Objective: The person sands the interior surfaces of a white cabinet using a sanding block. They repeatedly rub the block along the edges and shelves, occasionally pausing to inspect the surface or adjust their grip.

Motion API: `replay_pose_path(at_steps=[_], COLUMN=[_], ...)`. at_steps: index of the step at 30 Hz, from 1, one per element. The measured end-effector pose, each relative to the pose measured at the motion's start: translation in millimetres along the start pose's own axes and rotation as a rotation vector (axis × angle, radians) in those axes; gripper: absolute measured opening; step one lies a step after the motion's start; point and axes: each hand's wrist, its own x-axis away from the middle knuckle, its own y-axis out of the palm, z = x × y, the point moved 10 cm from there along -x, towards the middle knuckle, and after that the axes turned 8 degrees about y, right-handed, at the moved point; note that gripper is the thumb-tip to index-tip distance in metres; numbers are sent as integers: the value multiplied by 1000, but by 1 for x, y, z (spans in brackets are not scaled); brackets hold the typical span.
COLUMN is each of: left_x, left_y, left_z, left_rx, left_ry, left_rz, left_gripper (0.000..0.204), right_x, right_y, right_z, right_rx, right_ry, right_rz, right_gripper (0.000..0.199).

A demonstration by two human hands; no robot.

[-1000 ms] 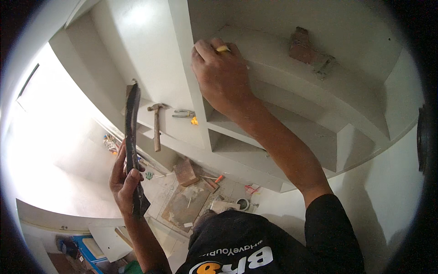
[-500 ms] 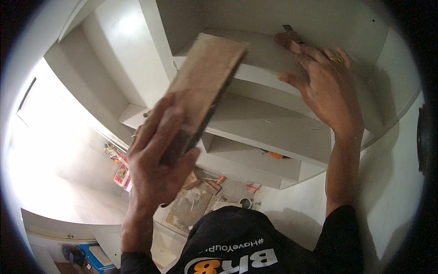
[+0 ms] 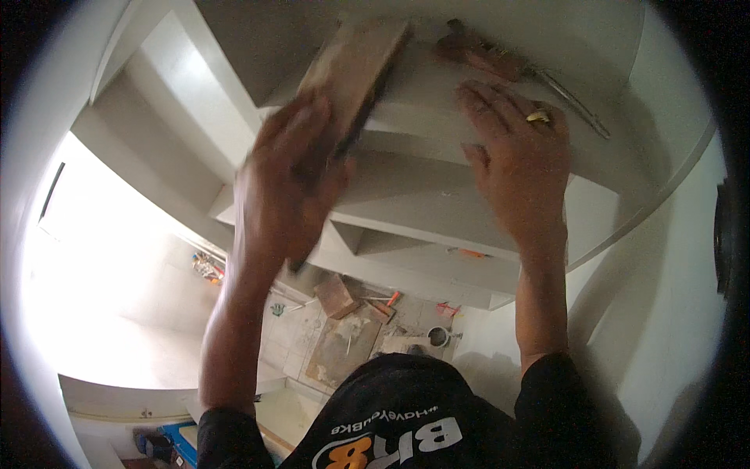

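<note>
Up against the white shelf (image 3: 437, 195) we see our left hand (image 3: 285, 184), blurred, closed around a flat brown sanding block (image 3: 351, 66) tilted onto the shelf's top edge. Just beside it our right hand (image 3: 516, 152) lies open, palm down on the shelf, ring showing, near a brown tool (image 3: 476, 51) resting further back

Rough brown wooden block (image 3: 355, 66), matt white painted shelf (image 3: 437, 211), shiny gold metal ring (image 3: 539, 117)
</note>
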Motion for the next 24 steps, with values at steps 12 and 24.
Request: replay_pose_path(at_steps=[12,24], left_x=[-4,2], left_y=[-12,-33], left_z=[-33,-68], left_rx=[-230,120], left_ry=[63,-299], left_rz=[-66,-91], left_gripper=[47,59], right_x=[1,7], right_y=[-9,-6], right_z=[0,6], right_rx=[-12,-42], right_ry=[-30,2], right_rz=[75,76], right_gripper=[68,58])
